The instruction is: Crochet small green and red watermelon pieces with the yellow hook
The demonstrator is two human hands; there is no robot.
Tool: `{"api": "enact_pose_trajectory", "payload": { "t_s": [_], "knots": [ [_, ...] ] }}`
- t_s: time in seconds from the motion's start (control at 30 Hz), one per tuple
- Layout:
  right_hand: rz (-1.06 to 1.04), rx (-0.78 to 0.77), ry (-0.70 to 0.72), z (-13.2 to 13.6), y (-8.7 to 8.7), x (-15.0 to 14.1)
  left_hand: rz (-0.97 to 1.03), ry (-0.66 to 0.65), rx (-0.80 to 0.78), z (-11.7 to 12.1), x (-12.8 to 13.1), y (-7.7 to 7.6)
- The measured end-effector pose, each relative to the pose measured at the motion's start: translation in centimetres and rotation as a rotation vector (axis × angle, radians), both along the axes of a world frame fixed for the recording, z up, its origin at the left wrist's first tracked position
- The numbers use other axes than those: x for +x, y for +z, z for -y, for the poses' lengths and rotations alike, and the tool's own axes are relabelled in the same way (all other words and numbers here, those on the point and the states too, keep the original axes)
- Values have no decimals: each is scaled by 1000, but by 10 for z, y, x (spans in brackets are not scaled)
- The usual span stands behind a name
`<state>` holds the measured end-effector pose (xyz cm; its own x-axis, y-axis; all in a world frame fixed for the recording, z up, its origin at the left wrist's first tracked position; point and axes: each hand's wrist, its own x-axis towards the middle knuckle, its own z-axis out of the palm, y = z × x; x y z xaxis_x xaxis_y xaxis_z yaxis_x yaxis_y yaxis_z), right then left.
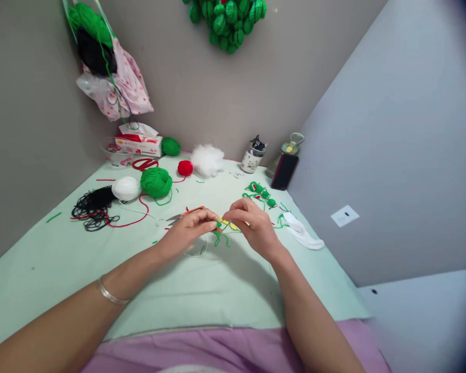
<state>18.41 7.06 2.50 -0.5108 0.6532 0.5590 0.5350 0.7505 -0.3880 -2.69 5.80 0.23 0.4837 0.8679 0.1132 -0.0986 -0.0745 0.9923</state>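
Note:
My left hand [192, 228] is closed, its thumb and fingers pinching a small green yarn piece [218, 228] with loose ends dangling below. My right hand [252, 225] is closed too, its fingertips pinched on a green strand that runs across from that piece. Between the hands shows a flat yellow object [230, 224]; whether it is held or lies on the table I cannot tell. Beside my left hand lie scissors [186, 213] with orange handles, partly hidden by the fingers. A white strand [196, 255] loops on the table below my left hand.
On the pale green table [171, 295] are a green yarn ball [156, 182], a white ball [126, 188], a black yarn tangle [91, 207], a red ball [185, 168] and white stuffing [207, 160]. Small green knitted pieces [271, 202], white strips [302, 233] and a phone [285, 171] lie right.

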Motion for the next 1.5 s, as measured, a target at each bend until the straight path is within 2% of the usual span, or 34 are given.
{"api": "enact_pose_trajectory", "payload": {
  "t_s": [0.1,0.27,0.43,0.6,0.7,0.8,1.03,1.2,1.5],
  "knots": [
    [-45,-57,18,1,-1,-3,47,-15,-14,0,1,0],
    [-98,-109,-34,0,-6,-9,144,-13,-73,1,4,-1],
    [-188,-195,-26,6,-7,-19,103,76,-75,1,5,-3],
    [-255,-363,15,13,-5,-28,87,148,-27,-2,4,-7],
    [-275,-395,-3,13,-8,-30,70,180,-6,-3,4,-9],
    [-244,-358,-28,11,-11,-29,81,172,-53,-2,5,-10],
    [-123,-163,-23,9,-14,-25,173,138,-205,-2,4,-9],
    [-66,-90,-22,8,-15,-25,223,70,-312,-1,3,-7],
    [-75,-142,25,10,-11,-24,80,139,-219,1,6,-2]
  ]
}}
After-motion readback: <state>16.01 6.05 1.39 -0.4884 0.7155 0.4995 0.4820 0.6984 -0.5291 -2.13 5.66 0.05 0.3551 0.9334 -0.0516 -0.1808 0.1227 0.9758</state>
